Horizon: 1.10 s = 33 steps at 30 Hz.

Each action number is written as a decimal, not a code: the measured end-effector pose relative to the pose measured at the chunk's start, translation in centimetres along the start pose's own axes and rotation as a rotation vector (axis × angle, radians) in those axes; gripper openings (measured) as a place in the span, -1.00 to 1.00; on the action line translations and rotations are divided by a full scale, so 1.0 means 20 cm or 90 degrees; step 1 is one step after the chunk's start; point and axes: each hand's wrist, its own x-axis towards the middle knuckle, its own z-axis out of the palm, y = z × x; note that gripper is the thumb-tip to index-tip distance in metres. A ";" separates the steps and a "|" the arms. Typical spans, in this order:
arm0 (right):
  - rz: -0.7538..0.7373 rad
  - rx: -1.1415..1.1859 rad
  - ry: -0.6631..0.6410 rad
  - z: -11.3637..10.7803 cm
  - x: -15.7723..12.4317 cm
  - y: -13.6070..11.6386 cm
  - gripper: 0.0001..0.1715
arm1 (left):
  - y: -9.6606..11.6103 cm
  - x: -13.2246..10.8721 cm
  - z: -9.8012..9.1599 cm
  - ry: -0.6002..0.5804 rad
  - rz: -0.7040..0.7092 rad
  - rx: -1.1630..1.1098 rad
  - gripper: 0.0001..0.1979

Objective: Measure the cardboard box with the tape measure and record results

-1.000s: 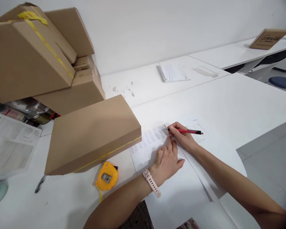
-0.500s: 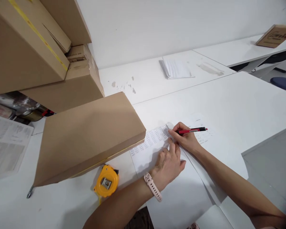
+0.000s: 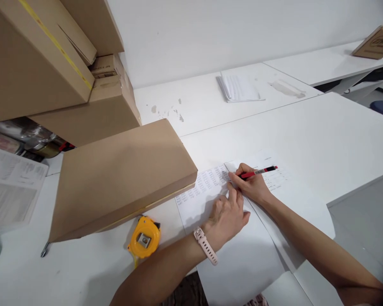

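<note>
My right hand (image 3: pixel 252 187) pinches a red and black pen (image 3: pixel 258 171), its tip on a white sheet with rows of small print (image 3: pixel 207 187). My left hand (image 3: pixel 228 214), a pink watch strap on its wrist, lies on the same sheet just below the pen hand, fingers resting flat on the paper. A second sheet (image 3: pixel 287 191) lies partly under my right forearm.
A flat cardboard box (image 3: pixel 121 178) sits left of the sheets, with more boxes (image 3: pixel 51 63) stacked behind it. A yellow tape measure (image 3: pixel 144 238) lies below the flat box. A paper stack (image 3: pixel 239 88) rests far back. Printed papers (image 3: pixel 9 187) lie at the left edge.
The view shifted slightly. My right hand with the pen moved a little to the right along the printed rows; my left hand stayed on the sheet.
</note>
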 end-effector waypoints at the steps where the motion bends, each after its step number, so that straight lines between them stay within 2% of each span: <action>1: 0.000 -0.002 0.000 0.00 0.00 -0.01 -0.60 | 0.00 0.00 0.00 0.001 -0.001 -0.003 -0.28; 6: 0.005 -0.011 0.001 0.00 0.00 -0.04 -0.60 | 0.00 -0.01 -0.01 -0.009 -0.008 -0.016 -0.32; 33: -0.004 0.012 0.015 -0.01 0.01 0.00 -0.64 | 0.00 -0.01 0.01 -0.004 -0.004 0.020 -0.30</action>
